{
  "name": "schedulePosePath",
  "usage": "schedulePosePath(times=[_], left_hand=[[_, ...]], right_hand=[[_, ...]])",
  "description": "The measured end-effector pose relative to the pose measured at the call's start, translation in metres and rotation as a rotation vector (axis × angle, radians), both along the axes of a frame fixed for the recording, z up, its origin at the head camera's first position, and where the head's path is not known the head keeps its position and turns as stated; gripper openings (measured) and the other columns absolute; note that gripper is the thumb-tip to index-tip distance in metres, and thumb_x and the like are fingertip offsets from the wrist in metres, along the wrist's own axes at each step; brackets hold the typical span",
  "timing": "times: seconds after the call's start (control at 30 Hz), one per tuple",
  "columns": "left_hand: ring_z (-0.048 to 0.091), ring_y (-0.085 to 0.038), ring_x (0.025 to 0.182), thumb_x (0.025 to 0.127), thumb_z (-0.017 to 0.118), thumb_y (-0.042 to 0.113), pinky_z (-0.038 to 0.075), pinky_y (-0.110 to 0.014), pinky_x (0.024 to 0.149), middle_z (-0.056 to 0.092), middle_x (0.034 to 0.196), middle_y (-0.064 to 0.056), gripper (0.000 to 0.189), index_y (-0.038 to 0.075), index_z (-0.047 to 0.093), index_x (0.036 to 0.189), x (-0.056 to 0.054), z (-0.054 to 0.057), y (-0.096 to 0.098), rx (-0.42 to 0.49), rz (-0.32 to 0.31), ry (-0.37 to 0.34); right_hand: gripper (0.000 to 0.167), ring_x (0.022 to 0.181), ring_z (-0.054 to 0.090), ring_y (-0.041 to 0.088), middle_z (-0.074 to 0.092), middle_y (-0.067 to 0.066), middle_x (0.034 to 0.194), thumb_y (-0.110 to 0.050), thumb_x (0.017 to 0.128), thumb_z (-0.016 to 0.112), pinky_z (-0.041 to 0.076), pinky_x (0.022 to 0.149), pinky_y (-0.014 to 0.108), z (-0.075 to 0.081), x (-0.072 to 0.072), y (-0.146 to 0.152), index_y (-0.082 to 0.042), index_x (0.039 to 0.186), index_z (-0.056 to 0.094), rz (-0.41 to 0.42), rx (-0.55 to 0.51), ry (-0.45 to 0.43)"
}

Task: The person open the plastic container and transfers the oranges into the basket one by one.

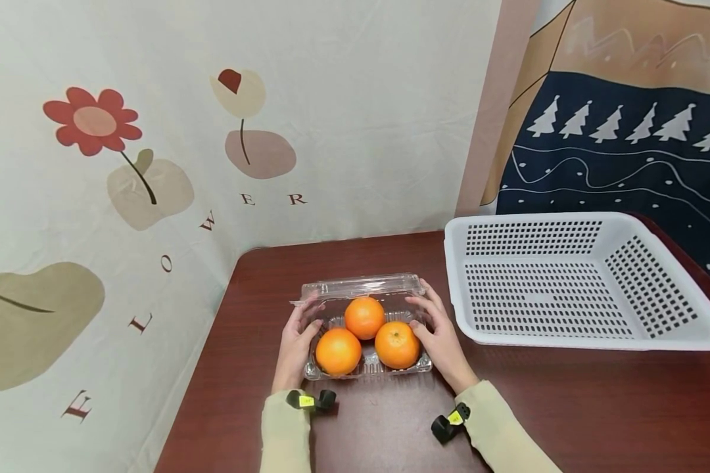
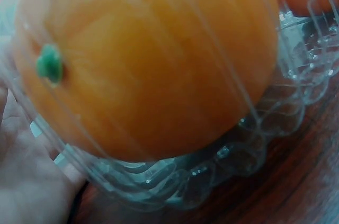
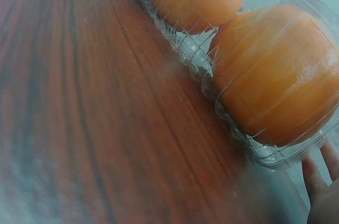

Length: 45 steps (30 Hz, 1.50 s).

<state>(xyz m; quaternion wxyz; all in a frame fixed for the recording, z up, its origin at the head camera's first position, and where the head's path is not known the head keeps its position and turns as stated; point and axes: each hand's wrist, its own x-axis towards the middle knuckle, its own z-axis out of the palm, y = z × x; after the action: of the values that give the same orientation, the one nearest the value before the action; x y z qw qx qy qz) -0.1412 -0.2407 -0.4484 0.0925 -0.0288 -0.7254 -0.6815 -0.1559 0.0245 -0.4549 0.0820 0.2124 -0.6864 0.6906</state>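
Observation:
A clear plastic clamshell box (image 1: pixel 369 368) sits on the table, its lid (image 1: pixel 361 286) raised at the far side. Three oranges lie in it: one at the back (image 1: pixel 364 318), one at front left (image 1: pixel 338 351) and one at front right (image 1: pixel 397 345). My left hand (image 1: pixel 296 345) grips the box's left side, thumb at the rim. On the opposite side my right hand (image 1: pixel 444 338) holds it likewise. In the left wrist view an orange (image 2: pixel 153 65) with a green stem fills most of the picture behind clear plastic. The right wrist view shows two oranges through the box wall.
A white perforated plastic basket (image 1: pixel 544 338) stands to the right on the dark red-brown table (image 1: pixel 236 394). A pale cloth (image 1: pixel 361 131) printed with flowers and letters hangs behind and at the left; a dark blue tree-patterned cloth (image 1: pixel 615 157) hangs at back right.

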Motion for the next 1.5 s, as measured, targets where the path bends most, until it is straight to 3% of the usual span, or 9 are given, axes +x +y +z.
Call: schedulePosePath(times=[0.43,0.67,0.73,1.03,1.3,1.5], left_hand=[[0.04,-0.025,0.121,0.088,0.045,-0.005,0.039,-0.025,0.091,0.042,0.134,0.001,0.049,0.018,0.044,0.131,0.0,0.001,0.0,-0.012,-0.01,-0.001],[0.042,-0.019,0.119,0.088,0.047,-0.001,0.039,-0.027,0.092,0.044,0.133,0.0,0.049,0.021,0.043,0.132,-0.008,-0.019,-0.008,0.001,-0.016,0.011],[0.042,-0.02,0.12,0.088,0.047,-0.002,0.04,-0.027,0.092,0.043,0.133,0.0,0.05,0.021,0.042,0.133,-0.008,-0.019,-0.008,0.006,-0.02,0.017],[0.037,-0.028,0.123,0.088,0.043,-0.007,0.039,-0.026,0.092,0.037,0.138,-0.002,0.052,0.014,0.037,0.136,-0.002,-0.005,-0.003,0.015,-0.055,0.028],[0.035,-0.027,0.124,0.088,0.042,-0.006,0.036,-0.041,0.095,0.035,0.14,-0.002,0.054,0.014,0.035,0.137,0.001,0.002,0.0,-0.018,-0.046,0.004],[0.035,-0.026,0.124,0.088,0.043,-0.004,0.037,-0.033,0.094,0.033,0.142,0.001,0.055,0.017,0.034,0.139,0.002,0.003,0.0,-0.034,-0.054,0.001]], right_hand=[[0.039,0.13,0.024,0.031,0.017,0.013,0.145,0.01,0.082,0.051,0.03,0.096,0.052,0.001,0.001,-0.001,0.001,0.12,0.051,-0.021,0.03,-0.053],[0.043,0.13,0.023,0.032,0.02,0.014,0.144,0.01,0.082,0.05,0.028,0.097,0.053,0.001,0.0,-0.001,0.003,0.124,0.047,0.005,0.031,-0.046],[0.045,0.13,0.023,0.032,0.021,0.014,0.144,0.011,0.081,0.049,0.028,0.097,0.053,0.0,0.0,-0.001,0.002,0.125,0.046,0.011,0.033,-0.028],[0.048,0.129,0.024,0.031,0.018,0.012,0.145,0.01,0.082,0.048,0.028,0.098,0.052,0.0,0.0,0.0,-0.001,0.128,0.043,0.024,0.045,-0.033],[0.045,0.13,0.02,0.034,0.014,0.017,0.146,0.01,0.083,0.048,0.027,0.097,0.055,0.001,0.0,0.0,0.0,0.127,0.044,0.044,0.034,-0.014],[0.043,0.131,0.019,0.035,0.015,0.017,0.146,0.011,0.083,0.049,0.026,0.097,0.055,0.001,0.0,0.001,0.004,0.125,0.045,0.039,0.033,-0.009]])
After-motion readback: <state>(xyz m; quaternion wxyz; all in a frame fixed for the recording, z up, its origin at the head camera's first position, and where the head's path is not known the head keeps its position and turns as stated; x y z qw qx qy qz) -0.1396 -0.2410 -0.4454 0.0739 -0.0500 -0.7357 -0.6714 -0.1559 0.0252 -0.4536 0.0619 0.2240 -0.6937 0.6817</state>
